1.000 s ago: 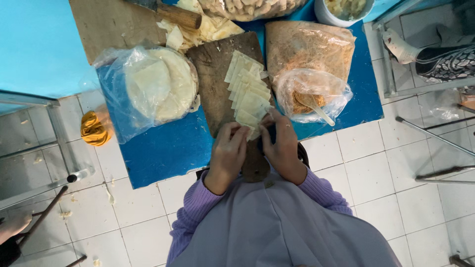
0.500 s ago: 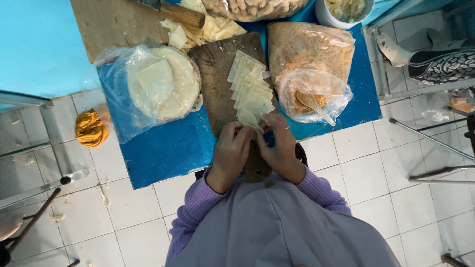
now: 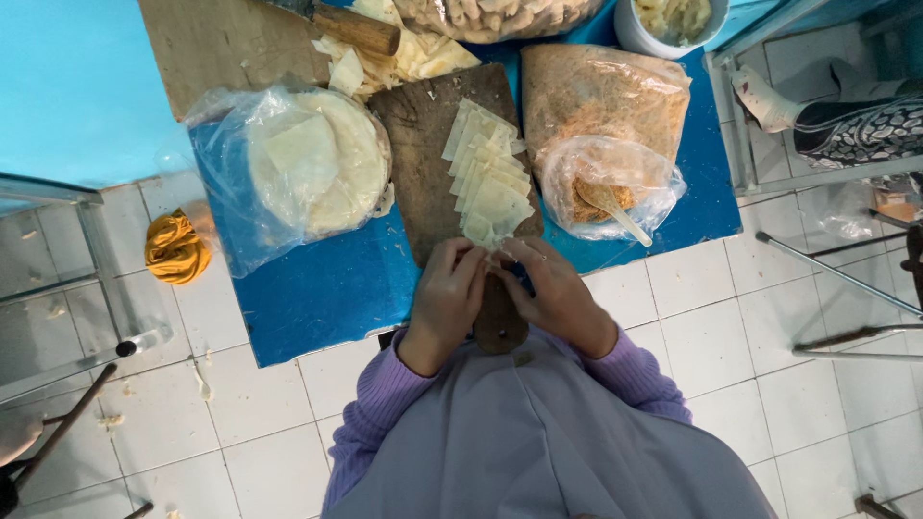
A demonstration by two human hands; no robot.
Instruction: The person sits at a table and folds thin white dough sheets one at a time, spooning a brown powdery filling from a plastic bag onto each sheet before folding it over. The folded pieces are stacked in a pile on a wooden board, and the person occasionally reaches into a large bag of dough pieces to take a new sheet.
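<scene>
Both hands meet at the near end of a dark wooden cutting board (image 3: 423, 154) on a blue table (image 3: 317, 288). My left hand (image 3: 447, 298) and my right hand (image 3: 553, 293) pinch a small pale dough piece (image 3: 492, 259) between their fingertips. Just beyond them an overlapping row of pale square dough sheets (image 3: 488, 178) lies on the board. The board's rounded handle (image 3: 500, 322) sticks out under my hands.
A clear bag of round flat dough (image 3: 308, 163) lies left of the board. Right of it a bag of brown crumbly filling (image 3: 601, 115) holds a spoon (image 3: 615, 211). Farther off lie a knife with a wooden handle (image 3: 356, 29), dough scraps and a white tub (image 3: 663, 24). A yellow cloth (image 3: 175, 248) lies on the tiled floor.
The hands stay together at the board's near edge; the fingers shift slightly around the dough piece. The view has tilted a little.
</scene>
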